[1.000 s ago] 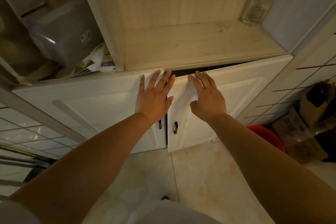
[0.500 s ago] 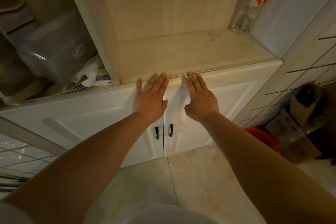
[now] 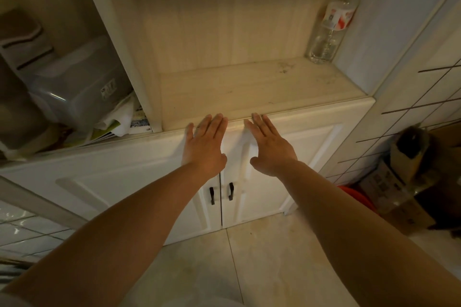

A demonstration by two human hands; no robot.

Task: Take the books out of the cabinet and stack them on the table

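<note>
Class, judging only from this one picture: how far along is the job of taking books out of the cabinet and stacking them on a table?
Done: nothing can be confirmed; no books and no table are in view. In hand: the left hand and right hand lie flat, fingers straight, on the upper part of the two cabinet doors, which are closed, handles untouched. Left: whether books remain inside cannot be told.

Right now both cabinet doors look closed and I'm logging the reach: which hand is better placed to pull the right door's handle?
Right, probably. The right hand lies flat on the right door, directly above its black handle. The left hand rests on the left door, across the seam.
</note>
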